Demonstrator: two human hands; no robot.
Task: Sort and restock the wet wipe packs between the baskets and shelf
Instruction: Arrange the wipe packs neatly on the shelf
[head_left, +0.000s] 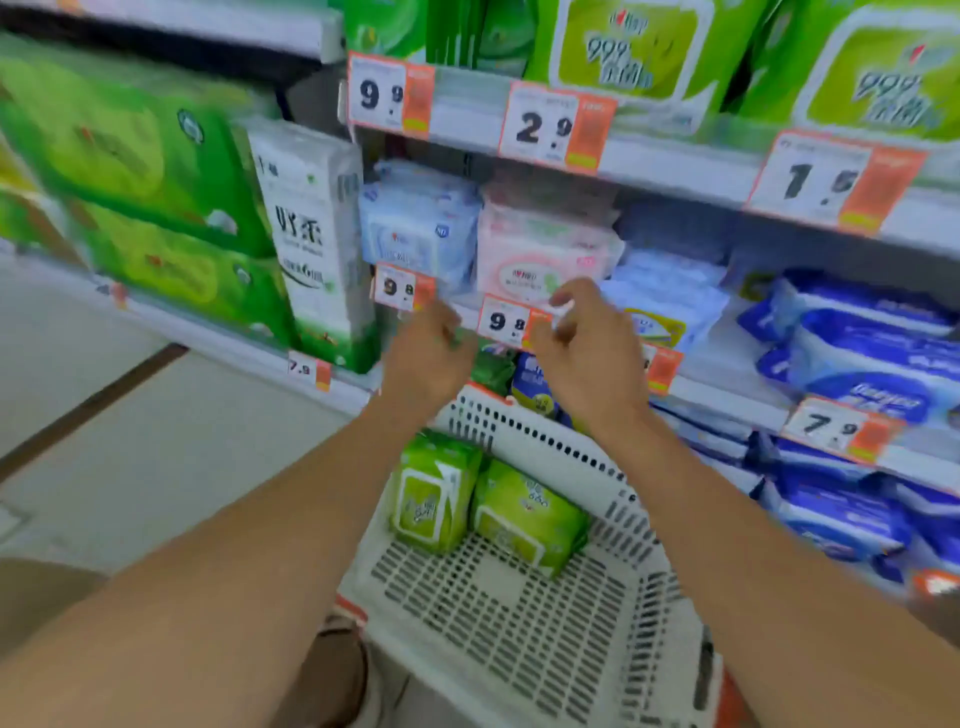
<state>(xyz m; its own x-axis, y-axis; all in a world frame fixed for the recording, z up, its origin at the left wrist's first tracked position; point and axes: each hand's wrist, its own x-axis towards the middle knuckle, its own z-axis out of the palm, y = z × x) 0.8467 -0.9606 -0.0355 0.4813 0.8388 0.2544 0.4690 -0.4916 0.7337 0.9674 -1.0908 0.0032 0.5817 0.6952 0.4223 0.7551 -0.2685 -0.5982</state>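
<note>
A white perforated basket (550, 649) sits low in front of the shelf with two green wet wipe packs (434, 499) (524, 517) in its far end. Both my hands are raised over the basket at the shelf edge. My left hand (428, 353) hangs with loosely curled fingers and holds nothing. My right hand (584, 345) has its fingers curled near the 9.8 price tag (506, 322), just below a pink wipe pack (540, 254) on the shelf; it grips nothing that I can see. A light blue pack (418, 228) stands left of the pink one.
Dark blue wipe packs (857, 358) fill the shelves at right. Green tissue bundles (130, 171) and a white tissue pack (317, 234) stand at left. Big green packs (634, 47) line the upper shelf. More packs lie behind the basket's far rim. Tiled floor lies to the left.
</note>
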